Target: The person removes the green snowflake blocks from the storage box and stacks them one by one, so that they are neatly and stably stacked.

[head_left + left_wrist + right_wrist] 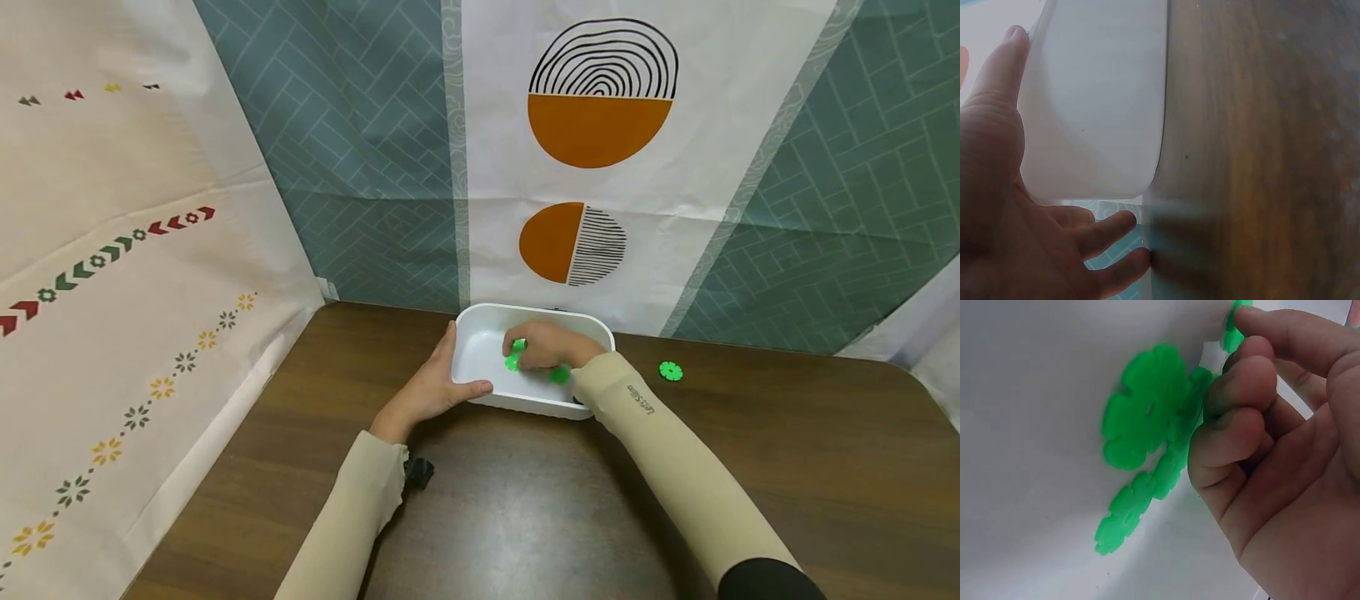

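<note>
A white plastic tub [491, 321] stands near the table's back edge. My left hand [427, 385] is at its left end, with the thumb along the front rim and straight fingers against the end wall. In the left wrist view, two fingertips [1124, 220] stand off the tub's outer wall [1097, 100]. Inside the tub, my right hand [551, 343] has curled fingers and pinches a green notched disc [1230, 337] at the fingertips. Several more green discs lie on the tub floor under that hand, among them a larger-looking one [1141, 415] beside overlapping ones [1125, 512].
Another green notched disc [671, 371] lies on the brown table [750, 433], right of the tub. Patterned cloth [360, 150] hangs behind the table, and a white cloth [150, 317] runs along its left side. A small black object [420, 473] is at the left wrist.
</note>
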A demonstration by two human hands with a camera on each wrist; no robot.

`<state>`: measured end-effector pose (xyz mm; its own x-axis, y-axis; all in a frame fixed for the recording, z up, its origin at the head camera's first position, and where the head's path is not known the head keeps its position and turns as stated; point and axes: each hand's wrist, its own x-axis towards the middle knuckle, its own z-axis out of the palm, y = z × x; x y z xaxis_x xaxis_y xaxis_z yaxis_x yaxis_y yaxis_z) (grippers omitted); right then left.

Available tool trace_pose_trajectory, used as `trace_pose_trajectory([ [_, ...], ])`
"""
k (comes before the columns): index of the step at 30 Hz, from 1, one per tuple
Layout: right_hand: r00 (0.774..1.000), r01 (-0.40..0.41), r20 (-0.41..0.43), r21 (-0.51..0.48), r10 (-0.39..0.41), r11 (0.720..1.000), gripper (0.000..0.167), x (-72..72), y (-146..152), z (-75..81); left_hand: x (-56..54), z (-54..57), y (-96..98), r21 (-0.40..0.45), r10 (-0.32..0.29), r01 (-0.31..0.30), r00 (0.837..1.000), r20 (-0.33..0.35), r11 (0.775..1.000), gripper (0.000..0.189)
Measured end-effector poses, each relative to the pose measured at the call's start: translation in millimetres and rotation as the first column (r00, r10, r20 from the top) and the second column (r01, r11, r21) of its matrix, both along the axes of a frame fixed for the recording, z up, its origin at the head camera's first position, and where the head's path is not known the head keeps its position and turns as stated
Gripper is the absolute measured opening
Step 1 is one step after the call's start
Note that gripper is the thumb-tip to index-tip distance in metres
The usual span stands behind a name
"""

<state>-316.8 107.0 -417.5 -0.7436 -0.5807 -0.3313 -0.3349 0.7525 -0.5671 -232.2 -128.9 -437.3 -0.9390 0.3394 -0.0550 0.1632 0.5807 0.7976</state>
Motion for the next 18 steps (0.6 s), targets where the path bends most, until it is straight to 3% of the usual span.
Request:
trace_pose_trajectory([
  [5, 0.999, 0.012, 0.030, -0.023, -0.012, 1.000, 0.016, -2.1, 0, -1.1, 0.2, 0.1, -0.2, -0.004, -0.002, 0.002, 1.000, -0.014, 1.000, 0.126],
  [9, 0.997, 0.067, 0.042, -0.195, -0.060, 0.979, 0.015, -4.1, 7, 0.0, 0.7, -0.1, -0.4, 0.007, 0.001, -0.001, 1.000, -0.024, 1.000, 0.125],
  [13, 0.990, 0.131, 0.109, -0.397, -0.095, 0.908, 0.016, -4.2, 13, 7.0, 1.2, -1.0, -0.4, 0.020, 0.005, -0.004, 1.000, -0.018, 1.000, 0.125],
  [18, 0.973, 0.200, 0.209, -0.542, -0.099, 0.816, 0.017, -1.9, 20, 22.4, 0.7, -1.7, -0.1, 0.021, 0.001, 0.000, 1.000, -0.019, 1.000, 0.125],
])
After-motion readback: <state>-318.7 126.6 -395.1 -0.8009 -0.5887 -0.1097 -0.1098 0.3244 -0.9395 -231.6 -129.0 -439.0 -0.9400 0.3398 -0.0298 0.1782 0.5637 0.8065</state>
